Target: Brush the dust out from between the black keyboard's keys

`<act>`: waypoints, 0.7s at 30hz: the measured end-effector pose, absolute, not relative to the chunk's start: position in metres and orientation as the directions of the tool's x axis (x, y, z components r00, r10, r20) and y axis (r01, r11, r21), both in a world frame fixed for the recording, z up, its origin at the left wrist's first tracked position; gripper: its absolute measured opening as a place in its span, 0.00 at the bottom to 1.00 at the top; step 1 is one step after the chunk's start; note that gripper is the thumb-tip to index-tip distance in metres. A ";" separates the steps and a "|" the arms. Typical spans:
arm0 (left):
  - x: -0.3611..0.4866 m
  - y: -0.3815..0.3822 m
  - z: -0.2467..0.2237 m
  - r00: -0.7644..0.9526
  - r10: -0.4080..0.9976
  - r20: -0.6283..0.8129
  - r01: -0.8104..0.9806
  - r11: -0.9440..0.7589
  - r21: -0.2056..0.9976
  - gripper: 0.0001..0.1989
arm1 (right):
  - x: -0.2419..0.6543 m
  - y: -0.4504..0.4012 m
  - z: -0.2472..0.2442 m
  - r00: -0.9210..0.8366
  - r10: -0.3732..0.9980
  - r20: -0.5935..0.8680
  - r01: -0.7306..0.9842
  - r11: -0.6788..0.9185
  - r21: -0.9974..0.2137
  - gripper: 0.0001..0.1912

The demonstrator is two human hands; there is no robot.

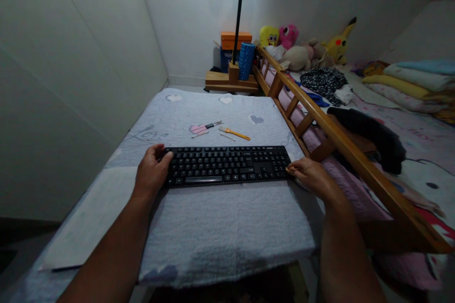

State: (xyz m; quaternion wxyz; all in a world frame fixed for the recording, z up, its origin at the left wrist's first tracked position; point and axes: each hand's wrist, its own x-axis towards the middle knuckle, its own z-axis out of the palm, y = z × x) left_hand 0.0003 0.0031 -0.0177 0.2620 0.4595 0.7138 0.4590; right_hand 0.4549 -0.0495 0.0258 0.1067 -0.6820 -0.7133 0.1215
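A black computer keyboard [213,163] lies across the cloth-covered table, its keys facing up. My left hand [151,170] grips its left end, thumb on top near the edge and fingers around the side. At the opposite end, my right hand [311,175] has its fingers closed on the lower right corner; the undersides of the fingers are hidden. Just beyond the keyboard lie an orange-handled brush [237,134], a slim tool with a black collar and metal tip [209,126], and two thin swab-like sticks, one of them a white stick [227,137].
A pale quilted cloth [231,227] with hearts covers the table. White sheet-like material [95,213] lies at its left. A wooden bed rail [320,118] runs along the right side, with bedding and plush toys behind it. A black pole [240,9] stands beyond the far edge.
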 end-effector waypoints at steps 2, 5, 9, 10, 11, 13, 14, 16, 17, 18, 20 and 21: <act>0.000 0.003 -0.018 -0.441 0.896 0.048 0.417 0.157 0.895 0.22 | 0.453 -0.036 0.028 -0.013 0.999 0.047 0.952 0.026 -0.305 0.12; -0.001 0.003 -0.019 -0.436 0.899 0.044 0.410 0.155 0.899 0.22 | 0.448 -0.014 0.024 0.049 0.985 0.165 0.968 -0.006 -0.249 0.13; -0.003 0.005 -0.024 -0.434 0.900 0.044 0.392 0.145 0.908 0.22 | 0.445 -0.001 0.009 0.087 0.970 0.227 0.978 -0.040 -0.204 0.15; -0.004 0.005 -0.025 -0.432 0.901 0.048 0.388 0.138 0.911 0.22 | 0.446 -0.001 0.006 0.081 0.969 0.232 0.978 -0.032 -0.205 0.15; -0.005 0.005 -0.026 -0.431 0.901 0.052 0.384 0.131 0.914 0.22 | 0.448 -0.004 0.003 0.070 0.970 0.233 0.978 -0.020 -0.210 0.16; -0.006 0.006 -0.028 -0.430 0.901 0.058 0.380 0.122 0.917 0.22 | 0.454 -0.011 0.001 0.051 0.977 0.208 0.975 -0.004 -0.222 0.16; -0.006 0.006 -0.028 -0.431 0.900 0.060 0.381 0.121 0.917 0.22 | 0.457 -0.015 0.001 0.043 0.983 0.179 0.974 -0.001 -0.228 0.15; -0.007 0.006 -0.029 -0.434 0.898 0.064 0.386 0.122 0.914 0.22 | 0.464 -0.023 0.002 0.034 0.992 0.118 0.971 -0.004 -0.239 0.14; -0.007 0.006 -0.029 -0.435 0.898 0.065 0.388 0.122 0.914 0.22 | 0.466 -0.027 0.003 0.028 0.995 0.100 0.968 -0.002 -0.250 0.14; -0.007 0.006 -0.030 -0.436 0.898 0.066 0.388 0.121 0.914 0.22 | 0.469 -0.029 0.005 0.022 0.996 0.089 0.964 0.002 -0.265 0.14; -0.007 0.006 -0.030 -0.439 0.896 0.067 0.384 0.120 0.916 0.22 | 0.471 -0.029 0.008 0.012 0.997 0.076 0.956 0.010 -0.294 0.13; -0.007 0.006 -0.030 -0.439 0.896 0.068 0.381 0.117 0.917 0.22 | 0.470 -0.027 0.010 0.011 0.997 0.073 0.953 0.012 -0.303 0.12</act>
